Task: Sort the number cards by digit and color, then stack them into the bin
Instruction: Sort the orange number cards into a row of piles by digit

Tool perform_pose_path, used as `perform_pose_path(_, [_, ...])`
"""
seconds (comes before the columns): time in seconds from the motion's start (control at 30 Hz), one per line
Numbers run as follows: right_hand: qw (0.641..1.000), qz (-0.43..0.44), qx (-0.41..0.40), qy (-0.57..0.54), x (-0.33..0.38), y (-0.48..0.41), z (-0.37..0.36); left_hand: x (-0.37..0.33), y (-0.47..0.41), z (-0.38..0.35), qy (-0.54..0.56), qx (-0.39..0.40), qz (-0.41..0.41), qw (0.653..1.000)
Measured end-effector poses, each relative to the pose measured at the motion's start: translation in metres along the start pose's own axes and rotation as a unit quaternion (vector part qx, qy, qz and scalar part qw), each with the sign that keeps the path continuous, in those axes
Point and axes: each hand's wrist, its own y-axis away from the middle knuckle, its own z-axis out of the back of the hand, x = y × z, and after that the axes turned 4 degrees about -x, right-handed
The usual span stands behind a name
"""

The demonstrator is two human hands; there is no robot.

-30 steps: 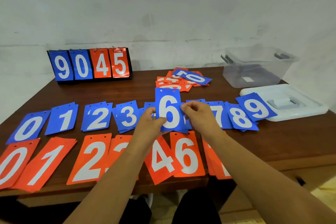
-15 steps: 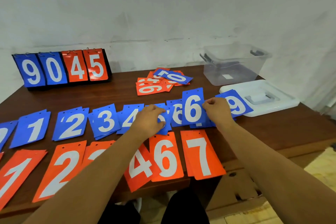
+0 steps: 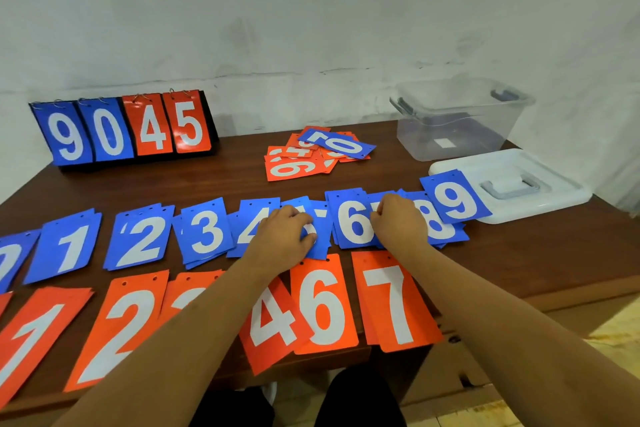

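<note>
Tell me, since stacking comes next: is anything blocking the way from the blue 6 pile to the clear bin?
Nothing visible blocks it. The bin is open; its lid and the blue 9 lie flat between it and the blue 6.

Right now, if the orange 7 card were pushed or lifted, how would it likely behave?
The orange 7 card is probably fairly stiff: its lower end juts past the table edge without drooping. It looks thin and glossy, so likely light and apt to slide if pushed.
</note>
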Motion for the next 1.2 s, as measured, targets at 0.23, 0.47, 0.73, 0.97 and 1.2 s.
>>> perform_pose_path(0.23, [0.951,0.305,0.042,0.021,0.017,0.015,0.000,0.014,-0.004,0.009,-0.024,0.003,-0.009,1.000])
perform_pose_path(0.47, [0.954,0.277,0.111,0.008,0.024,0.015,-0.008,0.026,-0.003,0.015,-0.030,0.062,-0.056,0.996])
perform_pose_path(0.73, [0.965,0.254,0.039,-0.053,0.022,0.006,-0.007,0.030,-0.009,0.022,0.069,0.001,-0.071,0.995])
perform_pose_path(0.97, [0.977,0.201,0.011,-0.065,0.043,-0.046,0.002,0.038,-0.084,0.040,0.045,-0.071,0.013,0.996])
perform_pose_path(1.2, [0.979,0.197,0.021,-0.047,0.060,-0.095,-0.024,0.069,-0.160,0.024,-0.058,0.025,-0.028,0.998])
